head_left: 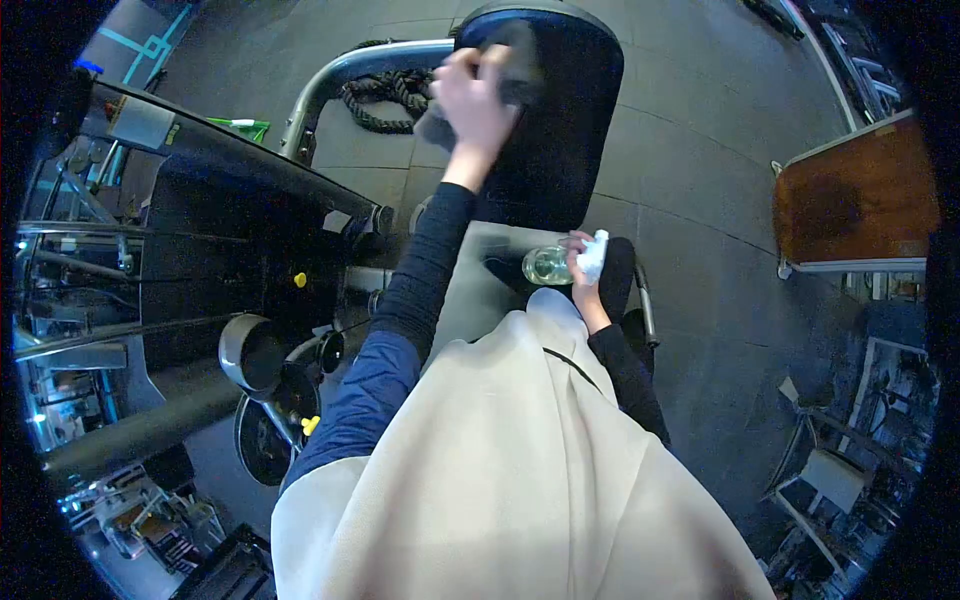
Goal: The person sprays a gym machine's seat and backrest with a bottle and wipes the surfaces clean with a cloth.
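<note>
My left hand [478, 105] is at the top centre, its fingers closed on a dark grey cloth [520, 62] that lies against the black padded backrest [565, 130]. Both the hand and the cloth are blurred by motion. Lower and to the right, my right hand [582, 268] grips a clear spray bottle [546, 265] by its neck, under the white spray head. The bottle is tilted on its side above the grey seat pad [480, 290].
A curved metal tube [345, 62] runs left of the backrest, with a black rope [385, 105] on the floor behind it. Machine parts with yellow knobs [300, 280] stand at the left. A brown padded board [855, 195] is at the right.
</note>
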The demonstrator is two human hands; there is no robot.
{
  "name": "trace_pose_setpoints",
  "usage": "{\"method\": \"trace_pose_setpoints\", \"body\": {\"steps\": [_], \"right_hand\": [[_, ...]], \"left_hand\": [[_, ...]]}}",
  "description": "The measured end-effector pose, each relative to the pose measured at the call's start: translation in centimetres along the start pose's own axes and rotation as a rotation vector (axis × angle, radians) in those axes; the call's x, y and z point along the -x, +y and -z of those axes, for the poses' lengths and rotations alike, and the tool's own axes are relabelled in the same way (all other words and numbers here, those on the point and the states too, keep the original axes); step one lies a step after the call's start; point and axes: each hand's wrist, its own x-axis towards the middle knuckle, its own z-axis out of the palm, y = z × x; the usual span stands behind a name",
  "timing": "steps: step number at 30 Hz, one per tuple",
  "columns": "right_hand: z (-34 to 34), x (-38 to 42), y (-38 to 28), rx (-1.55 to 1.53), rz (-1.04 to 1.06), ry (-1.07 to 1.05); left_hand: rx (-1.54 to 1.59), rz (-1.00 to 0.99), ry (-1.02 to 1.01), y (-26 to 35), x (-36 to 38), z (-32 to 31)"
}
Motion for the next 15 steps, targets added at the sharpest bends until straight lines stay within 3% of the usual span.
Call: {"method": "trace_pose_setpoints", "body": {"steps": [1,2,5,9,15], "right_hand": [[-0.1,-0.4,-0.7,0.001,0.075,0.03],[0.1,0.0,-1.8,-0.218,-0.081,0.071],[1.7,-1.0,-4.4,-0.155,-0.057,0.077],[3.4,-1.5,-9.1,-0.036,0.032,-0.014],[5.0,-2.3,-12.7,0.078,0.101,0.15]], "left_hand": [[-0.028,0.094,0.047,-1.3,-0.3,0.3],[-0.038,0.201,0.095,-2.1,-0.4,0.6],[0.026,0.397,0.207,-5.6,0.0,0.2],[0.211,0.266,0.184,-2.8,-0.4,0.3],[0.052,-0.111,-0.086,6.9,-0.5,-1.9]]}}
